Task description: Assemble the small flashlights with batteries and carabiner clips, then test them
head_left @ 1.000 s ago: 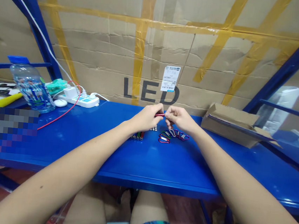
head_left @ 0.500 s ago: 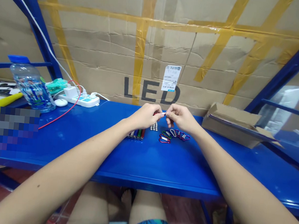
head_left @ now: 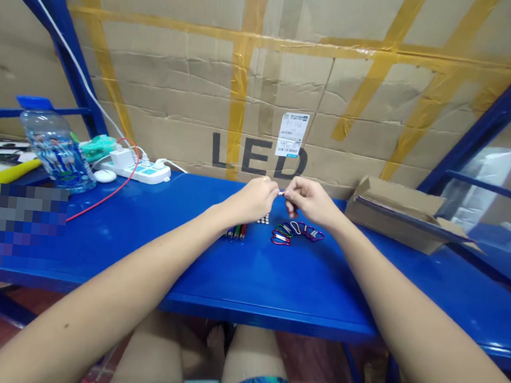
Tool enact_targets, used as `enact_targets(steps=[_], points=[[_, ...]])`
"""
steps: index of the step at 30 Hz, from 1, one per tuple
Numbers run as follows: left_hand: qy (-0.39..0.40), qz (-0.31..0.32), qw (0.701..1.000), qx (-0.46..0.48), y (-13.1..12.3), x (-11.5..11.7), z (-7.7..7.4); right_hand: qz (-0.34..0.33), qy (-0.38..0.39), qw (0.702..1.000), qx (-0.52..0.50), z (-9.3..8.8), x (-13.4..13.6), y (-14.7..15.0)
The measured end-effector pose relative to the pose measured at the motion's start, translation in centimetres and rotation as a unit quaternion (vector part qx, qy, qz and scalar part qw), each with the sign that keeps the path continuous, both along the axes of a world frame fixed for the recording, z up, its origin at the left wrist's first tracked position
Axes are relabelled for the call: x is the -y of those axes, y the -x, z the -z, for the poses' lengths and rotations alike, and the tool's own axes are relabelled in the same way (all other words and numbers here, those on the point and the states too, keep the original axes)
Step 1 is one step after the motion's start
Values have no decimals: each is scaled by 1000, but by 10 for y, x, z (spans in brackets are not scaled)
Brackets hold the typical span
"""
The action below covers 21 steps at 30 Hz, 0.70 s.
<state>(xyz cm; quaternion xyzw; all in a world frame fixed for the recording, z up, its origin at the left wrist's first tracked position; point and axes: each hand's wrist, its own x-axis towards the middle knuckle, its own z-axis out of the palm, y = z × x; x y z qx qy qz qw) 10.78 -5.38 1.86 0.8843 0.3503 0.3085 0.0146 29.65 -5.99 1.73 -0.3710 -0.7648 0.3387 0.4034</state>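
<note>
Above the far half of the blue table (head_left: 229, 279), my two hands meet, closed on one small red metal tube with a silver part (head_left: 282, 193). My left hand (head_left: 258, 201) is wrapped round it, hiding most of it. The fingertips of my right hand (head_left: 306, 199) pinch its right end. Below my left wrist lies a row of coloured metal tubes (head_left: 237, 233), partly covered by the arm. Small silver round pieces (head_left: 264, 219) sit in rows beneath the left hand. Several coloured carabiners (head_left: 297, 228) form an arc below my right hand.
An open cardboard box (head_left: 392, 220) stands at the right. On the left are a plastic bottle (head_left: 56, 148), a white power strip (head_left: 144, 172) and a red cable (head_left: 115, 193). A large taped carton (head_left: 179, 88) backs the table.
My left hand has turned over the small tube and shifted slightly, covering more of the tubes and silver pieces below. My right hand keeps its pinch almost in place.
</note>
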Motion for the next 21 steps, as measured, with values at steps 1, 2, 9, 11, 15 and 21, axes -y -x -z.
enact_targets(steps=[1,2,9,11,15,21], points=[[7,0,1000,-3,0,-1,0,0,2,1000,4,0,1,0],[15,5,1000,4,1,-1,1,0,4,1000,8,0,1,1],[-29,45,997,64,2,4,5,-19,26,999,-4,-1,2,1],[-28,42,996,71,-1,6,5,-26,26,999,-9,-1,1,0],[-38,1,997,68,-6,5,2,-25,1,999,-20,-3,-1,-3],[-34,-14,999,12,-4,1,2,-25,17,1000,-5,-5,2,-4]])
